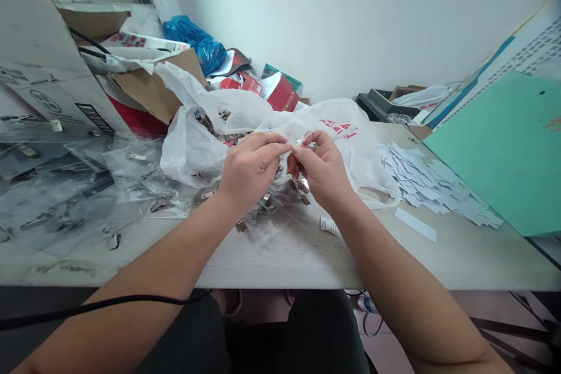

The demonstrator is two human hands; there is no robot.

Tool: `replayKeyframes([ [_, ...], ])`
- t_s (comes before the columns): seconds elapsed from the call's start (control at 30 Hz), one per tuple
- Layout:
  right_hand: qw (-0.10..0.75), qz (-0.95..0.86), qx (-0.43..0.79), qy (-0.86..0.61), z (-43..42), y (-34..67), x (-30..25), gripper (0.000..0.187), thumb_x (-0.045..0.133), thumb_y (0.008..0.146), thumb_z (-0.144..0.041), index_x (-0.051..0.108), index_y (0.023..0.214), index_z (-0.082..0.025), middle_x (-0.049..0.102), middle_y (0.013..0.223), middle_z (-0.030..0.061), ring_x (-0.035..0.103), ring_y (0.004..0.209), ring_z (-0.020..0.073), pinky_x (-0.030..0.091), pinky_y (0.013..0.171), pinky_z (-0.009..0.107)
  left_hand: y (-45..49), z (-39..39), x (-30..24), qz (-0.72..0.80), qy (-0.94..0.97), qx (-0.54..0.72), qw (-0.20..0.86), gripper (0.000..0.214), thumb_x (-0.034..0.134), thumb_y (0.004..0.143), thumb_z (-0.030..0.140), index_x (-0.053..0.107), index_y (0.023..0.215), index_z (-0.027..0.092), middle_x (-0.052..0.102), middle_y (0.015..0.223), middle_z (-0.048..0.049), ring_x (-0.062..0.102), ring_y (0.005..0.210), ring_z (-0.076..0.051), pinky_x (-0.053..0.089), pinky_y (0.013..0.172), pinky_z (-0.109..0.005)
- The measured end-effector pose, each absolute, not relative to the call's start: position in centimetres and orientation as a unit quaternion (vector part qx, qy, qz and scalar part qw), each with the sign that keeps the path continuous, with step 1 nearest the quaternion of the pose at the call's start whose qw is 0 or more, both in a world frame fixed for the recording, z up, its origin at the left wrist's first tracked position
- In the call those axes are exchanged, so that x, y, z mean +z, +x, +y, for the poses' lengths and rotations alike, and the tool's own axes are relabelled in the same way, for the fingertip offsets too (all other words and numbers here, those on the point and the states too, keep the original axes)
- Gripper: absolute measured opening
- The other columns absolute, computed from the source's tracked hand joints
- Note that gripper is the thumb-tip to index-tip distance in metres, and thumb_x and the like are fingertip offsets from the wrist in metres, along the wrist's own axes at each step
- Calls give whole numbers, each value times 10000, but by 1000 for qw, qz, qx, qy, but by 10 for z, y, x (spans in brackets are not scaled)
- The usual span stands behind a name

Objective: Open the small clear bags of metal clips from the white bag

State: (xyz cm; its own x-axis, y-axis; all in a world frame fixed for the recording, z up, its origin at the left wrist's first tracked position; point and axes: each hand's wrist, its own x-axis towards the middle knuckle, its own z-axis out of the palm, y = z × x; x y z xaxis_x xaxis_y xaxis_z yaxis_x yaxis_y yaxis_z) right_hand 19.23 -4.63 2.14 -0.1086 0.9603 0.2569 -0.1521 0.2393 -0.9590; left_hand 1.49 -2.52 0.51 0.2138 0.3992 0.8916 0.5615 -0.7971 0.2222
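Note:
My left hand point(252, 168) and my right hand point(322, 170) meet above the middle of the table, fingers pinched together on a small clear plastic sleeve point(301, 141) between them. Just below the hands lies a heap of clear sleeves with metal clips point(267, 210). Behind them sits a crumpled white plastic bag point(245, 114) with red print, holding more clips. A small white printed slip point(328, 225) lies on the table by my right wrist.
Clear sleeves with clips point(65, 187) cover the table's left side. A pile of white paper slips point(433, 184) lies at the right, beside a green board point(504, 146). Cardboard boxes point(48, 70), a blue bag point(197, 44) and red boxes point(280, 93) stand behind. A black cable point(109, 305) crosses my left forearm.

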Motion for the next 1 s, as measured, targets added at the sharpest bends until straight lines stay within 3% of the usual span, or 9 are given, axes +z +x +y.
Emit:
replayKeyframes([
  [0.2, 675, -586, 177, -413, -30, 218, 23, 243, 757, 1000, -471, 622, 1038, -273, 714, 964, 10, 661, 836, 164, 525, 749, 338, 11, -19, 0, -370, -777, -509, 15, 329, 580, 1101, 179, 872, 1235, 244, 861, 1317, -70, 820, 1187, -229, 675, 1037, -386],
  [0.27, 725, -535, 56, -430, -10, 242, 19, 190, 692, 1025, -434, 624, 980, -262, 654, 915, 5, 614, 807, 161, 504, 745, 337, 10, -15, -2, -410, -793, -451, -26, 363, 549, 1112, 229, 851, 1313, 242, 827, 1419, -79, 792, 1289, -268, 663, 1087, -432],
  [0.37, 735, -483, 4, -476, 24, 281, 8, 147, 631, 1020, -381, 604, 954, -252, 603, 841, -15, 582, 737, 162, 498, 728, 339, 10, -12, -4, -449, -818, -347, -90, 432, 481, 1128, 295, 810, 1404, 247, 771, 1534, -77, 728, 1421, -302, 621, 1179, -490],
  [0.5, 549, -538, 24, -639, 52, 301, -11, 124, 613, 950, -315, 700, 955, -227, 759, 945, 63, 692, 903, 255, 576, 900, 427, 11, -9, -2, -482, -822, -287, -101, 490, 451, 1138, 388, 766, 1479, 233, 679, 1657, -95, 601, 1584, -319, 420, 1378, -564],
  [0.57, 413, -616, 16, -670, 56, 294, -19, 281, 612, 961, -305, 783, 1159, -204, 817, 1238, 148, 723, 1181, 330, 558, 1089, 495, 11, -8, -1, -492, -821, -272, -105, 527, 465, 1140, 446, 710, 1557, 236, 593, 1741, -94, 478, 1686, -331, 235, 1447, -637],
  [0.63, 312, -670, -8, -673, 56, 282, -23, 469, 619, 1000, -335, 752, 1427, -197, 726, 1550, 182, 628, 1462, 375, 453, 1263, 545, 10, -7, 1, -484, -823, -270, -124, 574, 482, 1136, 485, 647, 1626, 236, 511, 1802, -93, 382, 1741, -338, 128, 1456, -679],
  [0.73, 214, -693, -10, -688, 54, 269, -27, 555, 610, 1040, -345, 695, 1574, -217, 629, 1698, 163, 535, 1598, 379, 350, 1342, 552, 5, -5, 6, -451, -809, -351, -136, 563, 498, 1132, 514, 710, 1553, 206, 598, 1735, -114, 491, 1675, -320, 294, 1431, -587],
  [0.87, 180, -696, 11, -695, 55, 266, -27, 435, 564, 1087, -373, 819, 1425, -274, 808, 1450, 130, 709, 1383, 343, 471, 1199, 472, -16, 6, 14, -476, -723, -493, -86, 486, 484, 1130, 492, 851, 1226, 189, 831, 1378, -122, 747, 1339, -286, 561, 1216, -413],
  [1.0, 188, -686, -4, -703, 57, 266, -24, 446, 506, 1127, -356, 845, 1392, -239, 842, 1354, 158, 754, 1298, 332, 503, 1097, 422, -44, 27, 11, -625, -684, -354, -127, 399, 596, 1026, 368, 853, 1290, 212, 865, 1284, -95, 798, 1163, -310, 611, 1085, -405],
])
